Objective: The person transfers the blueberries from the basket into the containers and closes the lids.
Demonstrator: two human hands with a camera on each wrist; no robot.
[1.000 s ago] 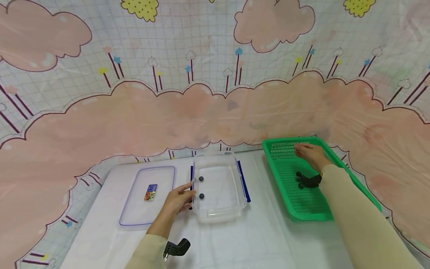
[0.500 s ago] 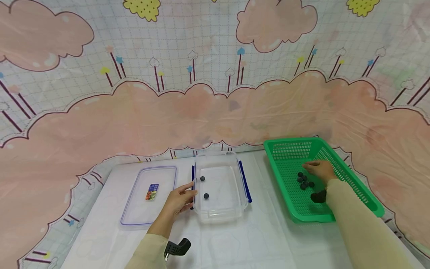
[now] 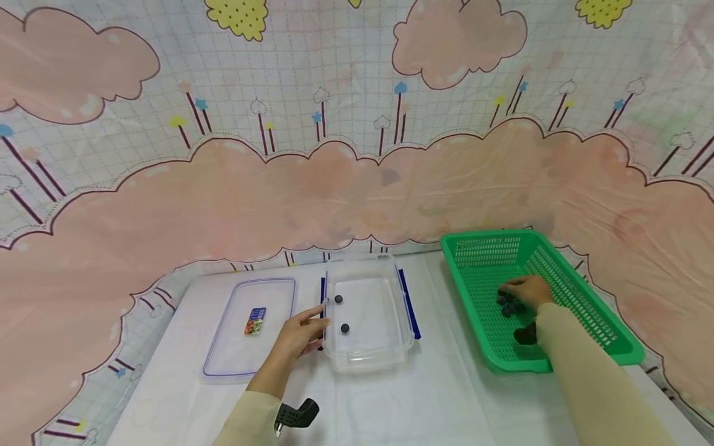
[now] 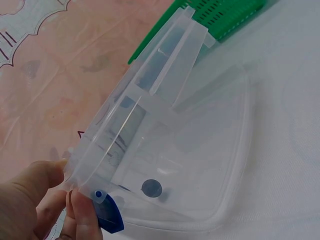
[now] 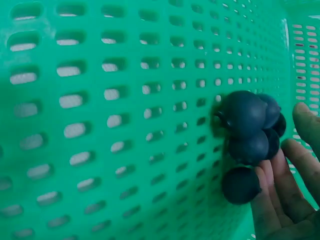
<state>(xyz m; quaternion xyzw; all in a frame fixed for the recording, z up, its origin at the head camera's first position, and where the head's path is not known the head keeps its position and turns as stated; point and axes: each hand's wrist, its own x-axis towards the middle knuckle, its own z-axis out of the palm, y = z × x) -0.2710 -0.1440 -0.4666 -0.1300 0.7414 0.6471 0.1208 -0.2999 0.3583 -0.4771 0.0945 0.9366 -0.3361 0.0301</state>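
My left hand (image 3: 300, 337) grips the left side wall of a clear plastic container (image 3: 365, 359), thumb and fingers at its rim by a blue clip (image 4: 109, 214). Two dark blueberries lie apart inside; the nearer blueberry (image 3: 344, 328) is left of the middle. My right hand (image 3: 530, 290) is down in a green basket (image 3: 474, 322) over a small cluster of blueberries (image 3: 507, 306). In the right wrist view its fingertips touch the cluster's edge beside a single blueberry (image 5: 241, 185), with the thumb held apart. No blueberry is visibly pinched.
A clear lid (image 3: 229, 341) with a blue edge and a colourful label (image 3: 255, 321) lies flat left of the container. Another blue clip (image 3: 409, 303) hangs out on the container's right side. A patterned cloth (image 3: 357, 198) rises behind the white table (image 3: 440, 396).
My right hand has lowered into the basket, down to the blueberries. The nearer blueberry in the container rolled slightly right. My left hand keeps its grip.
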